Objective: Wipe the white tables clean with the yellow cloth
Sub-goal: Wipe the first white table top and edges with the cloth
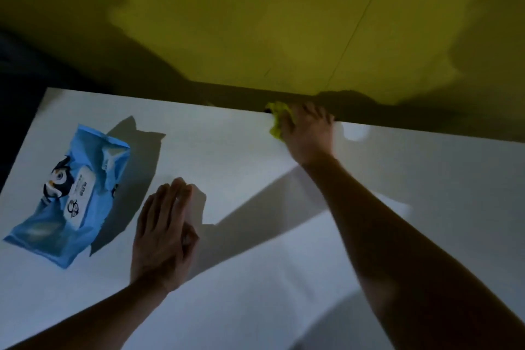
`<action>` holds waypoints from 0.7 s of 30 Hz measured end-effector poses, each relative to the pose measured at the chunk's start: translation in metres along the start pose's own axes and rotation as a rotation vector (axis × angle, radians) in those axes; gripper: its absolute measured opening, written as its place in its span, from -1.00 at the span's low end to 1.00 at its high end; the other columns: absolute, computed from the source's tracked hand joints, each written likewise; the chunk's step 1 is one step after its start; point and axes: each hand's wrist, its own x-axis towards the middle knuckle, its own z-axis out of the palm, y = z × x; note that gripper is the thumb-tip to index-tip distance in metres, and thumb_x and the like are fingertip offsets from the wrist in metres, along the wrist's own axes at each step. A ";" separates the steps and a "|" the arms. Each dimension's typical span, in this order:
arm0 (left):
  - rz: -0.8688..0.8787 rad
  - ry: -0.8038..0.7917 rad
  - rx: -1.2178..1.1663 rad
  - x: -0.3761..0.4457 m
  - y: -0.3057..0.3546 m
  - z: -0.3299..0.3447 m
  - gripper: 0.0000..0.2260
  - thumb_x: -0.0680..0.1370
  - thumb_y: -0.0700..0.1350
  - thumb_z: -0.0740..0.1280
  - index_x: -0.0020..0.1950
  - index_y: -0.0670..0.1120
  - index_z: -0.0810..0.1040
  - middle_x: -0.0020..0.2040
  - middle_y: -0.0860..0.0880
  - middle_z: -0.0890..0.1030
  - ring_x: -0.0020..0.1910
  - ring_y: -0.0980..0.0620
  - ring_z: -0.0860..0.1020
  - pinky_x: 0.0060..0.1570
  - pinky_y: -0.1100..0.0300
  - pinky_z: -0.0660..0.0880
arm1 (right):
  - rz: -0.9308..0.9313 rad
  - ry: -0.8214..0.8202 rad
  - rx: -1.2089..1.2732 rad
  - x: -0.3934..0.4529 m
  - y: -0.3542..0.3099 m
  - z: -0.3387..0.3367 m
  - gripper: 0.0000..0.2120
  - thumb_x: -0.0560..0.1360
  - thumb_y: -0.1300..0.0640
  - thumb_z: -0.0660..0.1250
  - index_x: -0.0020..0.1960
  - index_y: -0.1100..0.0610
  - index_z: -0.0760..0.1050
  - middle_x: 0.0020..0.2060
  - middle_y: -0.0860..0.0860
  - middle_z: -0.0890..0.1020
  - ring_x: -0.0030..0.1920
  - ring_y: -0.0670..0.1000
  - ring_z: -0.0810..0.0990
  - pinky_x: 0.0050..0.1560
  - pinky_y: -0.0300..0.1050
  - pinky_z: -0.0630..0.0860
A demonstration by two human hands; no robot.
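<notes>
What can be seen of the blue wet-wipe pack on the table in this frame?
The blue soft plastic wet-wipe pack lies flat on the white table, toward its left end. It is crinkled, with a white rectangular flip lid in the middle, closed as far as the frame shows, and a penguin cartoon printed beside it. It casts a dark shadow to its right. Neither hand touches it; the left hand rests flat on the table nearby.

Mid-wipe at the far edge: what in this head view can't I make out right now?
- Yellow cloth: mostly covered by the right hand; its full size and fold are hidden.
- White table: near and right edges are cut off by the frame; strong shadows hide any dirt.
- Blue wipes pack: the label print is too small and blurred to read.
- Under the left hand: the tabletop there is covered.
</notes>
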 end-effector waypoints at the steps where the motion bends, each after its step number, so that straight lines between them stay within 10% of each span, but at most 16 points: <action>1: -0.004 -0.001 0.009 0.000 0.001 -0.001 -0.36 0.57 -0.07 0.06 0.67 -0.15 0.17 0.68 -0.14 0.15 0.65 -0.17 0.15 0.59 -0.21 0.17 | 0.028 0.009 -0.014 -0.004 0.028 -0.011 -0.46 0.55 -0.21 -0.01 0.09 0.13 0.57 0.04 0.19 0.61 0.09 0.22 0.54 0.09 0.04 0.35; 7: -0.087 0.040 -0.039 0.022 0.062 -0.002 -0.39 0.55 -0.03 0.13 0.60 -0.19 0.31 0.58 -0.21 0.35 0.54 -0.28 0.33 0.50 -0.26 0.27 | 0.137 0.022 -0.030 -0.013 0.107 -0.041 -0.53 0.55 -0.15 0.04 0.09 0.16 0.55 0.01 0.21 0.60 0.07 0.26 0.53 0.10 0.09 0.37; 11: 0.177 -0.009 -0.120 0.051 0.159 0.020 -0.37 0.54 -0.05 0.19 0.63 -0.15 0.28 0.65 -0.18 0.24 0.61 -0.25 0.23 0.56 -0.25 0.19 | 0.126 0.053 -0.059 -0.011 0.104 -0.035 -0.62 0.57 -0.10 0.12 0.07 0.16 0.55 -0.01 0.20 0.60 0.04 0.24 0.54 0.08 0.07 0.36; 21: 0.148 -0.071 0.013 0.056 0.195 0.034 -0.35 0.59 0.03 0.11 0.68 -0.08 0.14 0.68 -0.17 0.15 0.66 -0.22 0.12 0.62 -0.23 0.08 | 0.041 -0.049 -0.008 -0.007 0.027 -0.015 -0.67 0.61 -0.11 0.15 0.16 0.06 0.56 0.11 0.08 0.60 0.18 0.17 0.48 0.22 0.06 0.27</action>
